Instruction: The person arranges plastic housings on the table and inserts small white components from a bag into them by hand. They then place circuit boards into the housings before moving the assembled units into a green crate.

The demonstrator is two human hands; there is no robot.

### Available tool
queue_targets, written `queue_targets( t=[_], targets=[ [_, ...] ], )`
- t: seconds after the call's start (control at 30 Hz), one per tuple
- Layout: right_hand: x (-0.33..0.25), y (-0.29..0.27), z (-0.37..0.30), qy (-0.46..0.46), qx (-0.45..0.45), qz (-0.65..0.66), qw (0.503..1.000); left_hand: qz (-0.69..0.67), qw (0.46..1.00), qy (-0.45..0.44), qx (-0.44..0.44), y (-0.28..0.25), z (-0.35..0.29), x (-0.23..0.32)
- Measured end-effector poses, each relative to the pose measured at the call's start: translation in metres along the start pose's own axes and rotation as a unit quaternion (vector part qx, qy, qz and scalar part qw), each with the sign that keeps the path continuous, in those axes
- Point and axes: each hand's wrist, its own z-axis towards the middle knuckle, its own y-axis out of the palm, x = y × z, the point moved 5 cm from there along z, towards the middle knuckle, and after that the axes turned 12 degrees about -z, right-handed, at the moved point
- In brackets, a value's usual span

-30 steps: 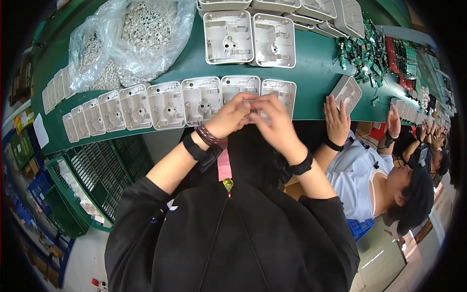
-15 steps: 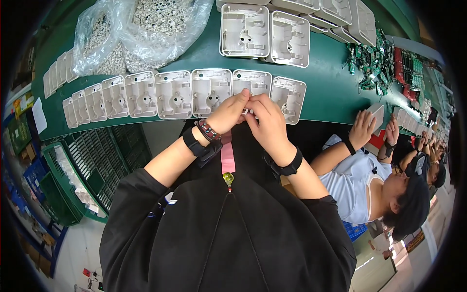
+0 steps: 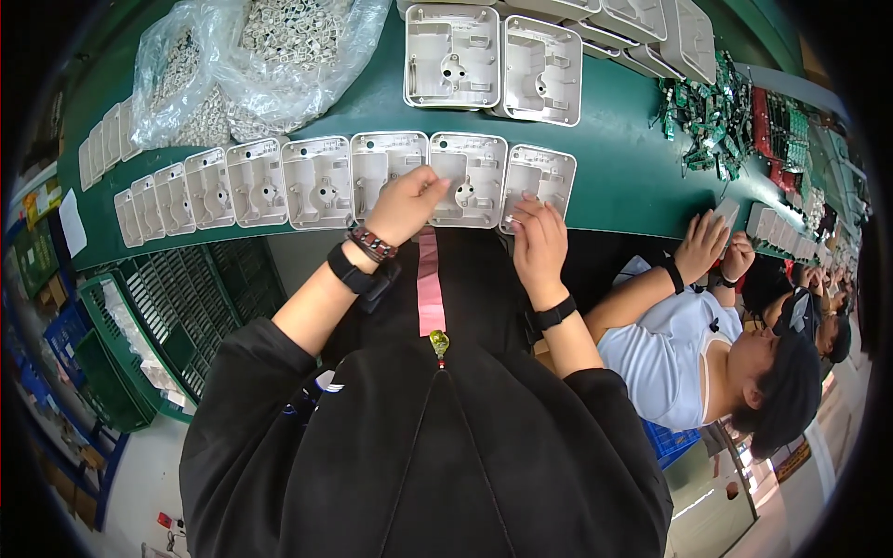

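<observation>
A row of light grey plastic casings (image 3: 321, 191) stands along the near edge of the green bench, their open insides showing round holes and ribs. My left hand (image 3: 406, 206) is closed over the front of one casing (image 3: 377, 166); whatever its fingers pinch is hidden. At the row's right end, the fingertips of my right hand (image 3: 541, 244) reach over the near edge of the last casing (image 3: 547, 172), thumb apart from the bent fingers. Between my hands sits another casing (image 3: 468, 172), its inside fully visible.
Clear plastic bags (image 3: 288, 56) full of small white parts lie at the back left. Stacked casings (image 3: 453, 60) stand at the back, with green circuit boards (image 3: 707, 121) heaped to their right. A co-worker (image 3: 670, 344) handles a casing on the right. A green crate (image 3: 139, 344) is at lower left.
My hands were together, fingering a small white part; now they are apart. The left has moved leftward, the right down and right to the end casing. The view has shifted slightly.
</observation>
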Motion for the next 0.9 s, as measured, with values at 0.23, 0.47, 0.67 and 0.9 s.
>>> queue_targets(
  t=[0.23,0.47,0.67,0.9],
  targets=[
    [0.028,0.029,0.000,0.034,0.006,-0.002,0.999,0.099,0.994,-0.043,0.009,-0.003,-0.018,0.028],
    [0.005,-0.004,0.036,-0.067,0.000,0.039,0.997,0.052,0.997,0.026,-0.040,0.014,-0.025,0.051],
    [-0.039,-0.011,0.049,-0.082,-0.011,0.169,0.982,-0.090,0.987,-0.002,-0.130,0.015,-0.033,0.058],
    [-0.042,0.011,0.083,-0.168,-0.196,0.196,0.946,-0.071,0.997,0.021,-0.030,-0.006,-0.022,0.031]
  ],
)
